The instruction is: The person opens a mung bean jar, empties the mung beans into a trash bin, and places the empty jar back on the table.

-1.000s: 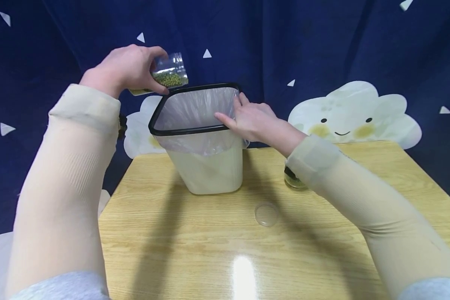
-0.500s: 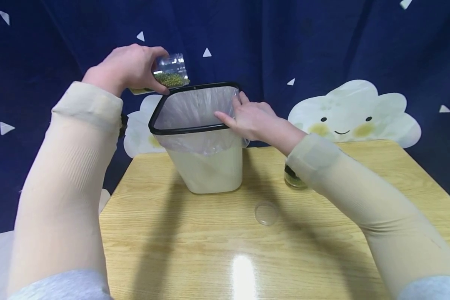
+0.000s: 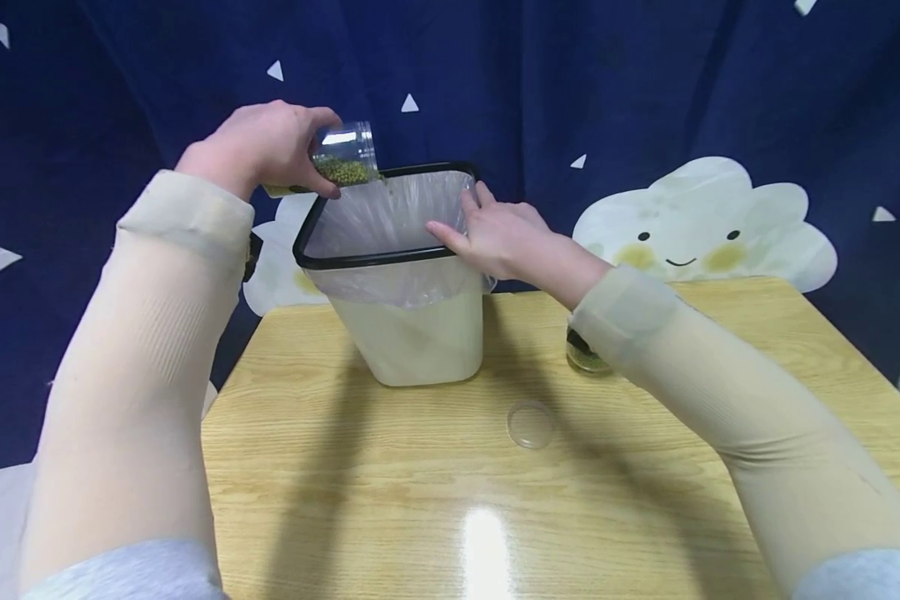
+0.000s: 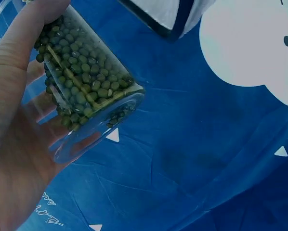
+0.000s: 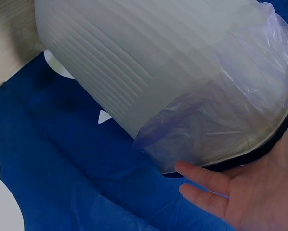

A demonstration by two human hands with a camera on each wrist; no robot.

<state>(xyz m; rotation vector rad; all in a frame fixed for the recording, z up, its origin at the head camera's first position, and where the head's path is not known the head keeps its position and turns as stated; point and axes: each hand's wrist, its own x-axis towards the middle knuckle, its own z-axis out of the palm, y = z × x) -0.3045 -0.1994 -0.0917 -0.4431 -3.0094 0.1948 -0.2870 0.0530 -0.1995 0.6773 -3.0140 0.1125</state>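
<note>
A clear plastic jar lies tilted nearly on its side in my left hand, thumb on one side and fingers on the other. Green mung beans fill part of it, and a few drop from its mouth over the bin's rim. The cream trash bin has a black rim and a clear bag liner. My right hand rests at the bin's right rim, thumb over the opening. In the right wrist view two straight fingers lie outside the rim; the thumb is hidden there.
A round clear lid lies flat on the wooden table, in front of the bin. Another jar stands to the right, partly hidden by my right sleeve. A dark blue curtain with cloud shapes hangs behind.
My left hand has moved slightly right and lower with the jar, its mouth now further over the bin. Beans have begun to fall from it. The right hand stays on the rim.
</note>
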